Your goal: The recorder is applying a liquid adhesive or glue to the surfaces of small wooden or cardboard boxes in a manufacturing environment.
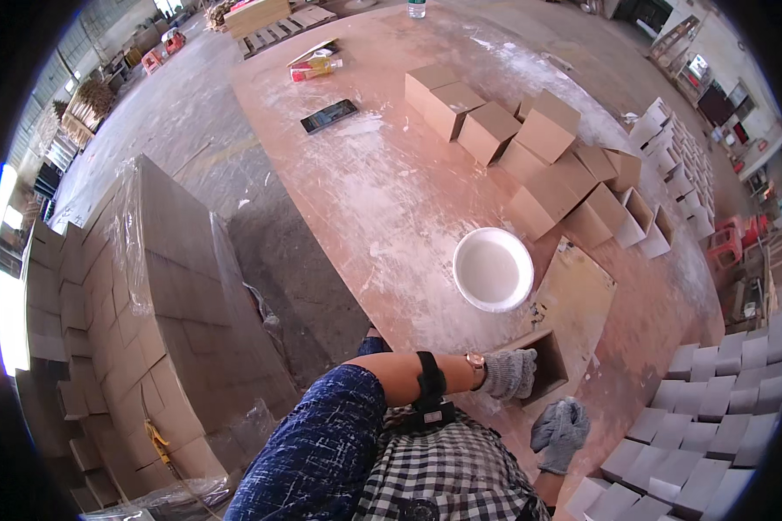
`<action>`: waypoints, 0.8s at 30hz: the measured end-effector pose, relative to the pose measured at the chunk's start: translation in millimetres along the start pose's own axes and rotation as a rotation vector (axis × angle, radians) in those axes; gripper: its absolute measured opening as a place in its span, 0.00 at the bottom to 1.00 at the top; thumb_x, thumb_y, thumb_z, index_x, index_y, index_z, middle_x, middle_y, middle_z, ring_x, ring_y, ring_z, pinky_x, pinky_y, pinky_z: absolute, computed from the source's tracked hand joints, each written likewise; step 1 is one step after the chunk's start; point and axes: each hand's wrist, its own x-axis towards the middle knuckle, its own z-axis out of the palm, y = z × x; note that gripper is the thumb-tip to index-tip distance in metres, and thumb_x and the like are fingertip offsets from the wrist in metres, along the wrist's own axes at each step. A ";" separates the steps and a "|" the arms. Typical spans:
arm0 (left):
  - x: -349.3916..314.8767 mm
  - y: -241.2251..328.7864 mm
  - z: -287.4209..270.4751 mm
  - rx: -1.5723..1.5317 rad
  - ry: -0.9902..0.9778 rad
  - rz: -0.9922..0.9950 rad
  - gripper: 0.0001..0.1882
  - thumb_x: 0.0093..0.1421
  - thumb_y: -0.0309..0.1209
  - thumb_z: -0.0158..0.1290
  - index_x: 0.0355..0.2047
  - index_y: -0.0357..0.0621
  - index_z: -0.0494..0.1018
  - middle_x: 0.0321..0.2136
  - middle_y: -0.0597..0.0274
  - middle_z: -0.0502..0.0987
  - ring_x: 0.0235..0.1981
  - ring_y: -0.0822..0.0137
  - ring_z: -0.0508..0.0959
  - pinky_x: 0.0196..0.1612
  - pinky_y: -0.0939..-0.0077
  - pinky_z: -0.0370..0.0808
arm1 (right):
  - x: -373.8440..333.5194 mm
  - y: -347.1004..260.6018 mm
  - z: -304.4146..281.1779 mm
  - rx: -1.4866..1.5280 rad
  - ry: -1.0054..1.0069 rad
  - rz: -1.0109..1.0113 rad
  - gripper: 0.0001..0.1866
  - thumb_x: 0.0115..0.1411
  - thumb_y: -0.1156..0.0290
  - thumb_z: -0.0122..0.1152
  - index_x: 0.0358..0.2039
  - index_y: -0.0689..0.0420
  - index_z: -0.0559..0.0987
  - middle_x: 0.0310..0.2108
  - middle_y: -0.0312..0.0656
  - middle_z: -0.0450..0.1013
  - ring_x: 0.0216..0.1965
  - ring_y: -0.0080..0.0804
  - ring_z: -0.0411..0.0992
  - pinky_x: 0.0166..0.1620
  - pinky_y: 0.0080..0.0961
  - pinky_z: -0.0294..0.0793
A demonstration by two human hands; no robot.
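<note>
My left hand [507, 374], in a grey knit glove, grips the near-left side of a small open brown box [549, 363]. The box lies at the table's near edge with its hollow inside showing. Just to the right and nearer me is my right hand [561, 431], gloved too, its fingers curled closed; what they hold, if anything, is hidden. Beyond the box lies a stained flat board [577, 293]. A round white bowl [493, 270] with pale contents stands to the board's left.
Several brown boxes [543, 187] are grouped farther up the table [382, 208]. A phone [328, 115] and a bottle of yellow liquid [316, 69] lie at far left. Wrapped stacked cartons [182, 304] stand left of the table; rows of pale boxes [695, 417] fill the right side.
</note>
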 end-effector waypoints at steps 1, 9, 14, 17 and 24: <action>-7.4 -7.5 4.5 0.060 0.140 0.063 0.05 0.45 0.36 0.54 0.22 0.53 0.75 0.24 0.67 0.75 0.32 0.63 0.74 0.46 0.63 0.65 | -1.3 -26.3 12.5 0.067 0.021 0.078 0.03 0.59 0.74 0.55 0.31 0.58 0.72 0.26 0.37 0.71 0.25 0.25 0.67 0.28 0.21 0.69; -15.4 -35.5 22.0 0.133 0.396 0.215 0.03 0.48 0.35 0.52 0.22 0.54 0.72 0.22 0.68 0.73 0.30 0.62 0.75 0.45 0.66 0.67 | 58.9 -45.2 15.6 -0.761 -0.051 0.047 0.13 0.57 0.60 0.53 0.31 0.58 0.74 0.30 0.49 0.72 0.34 0.48 0.70 0.40 0.38 0.68; 28.6 -25.0 121.3 -0.052 0.474 0.187 0.03 0.48 0.36 0.53 0.23 0.55 0.74 0.20 0.69 0.74 0.28 0.64 0.76 0.42 0.69 0.68 | 64.9 -51.6 21.1 -0.894 -0.083 0.078 0.13 0.57 0.59 0.54 0.33 0.57 0.75 0.32 0.49 0.72 0.36 0.45 0.70 0.41 0.37 0.68; 4.4 -31.0 39.7 -0.507 0.137 -0.004 0.07 0.46 0.34 0.56 0.26 0.48 0.77 0.25 0.59 0.79 0.31 0.56 0.79 0.37 0.65 0.74 | 35.7 -14.6 -5.8 -1.073 -0.093 0.011 0.16 0.57 0.58 0.55 0.38 0.57 0.75 0.37 0.49 0.73 0.38 0.46 0.71 0.45 0.36 0.69; -7.5 -37.2 10.0 -1.121 -0.033 -0.358 0.08 0.47 0.32 0.54 0.26 0.42 0.76 0.26 0.52 0.78 0.32 0.52 0.79 0.34 0.63 0.75 | -42.3 -6.8 8.1 -0.865 -0.015 -0.226 0.15 0.61 0.63 0.52 0.40 0.62 0.74 0.35 0.47 0.73 0.37 0.43 0.69 0.43 0.36 0.68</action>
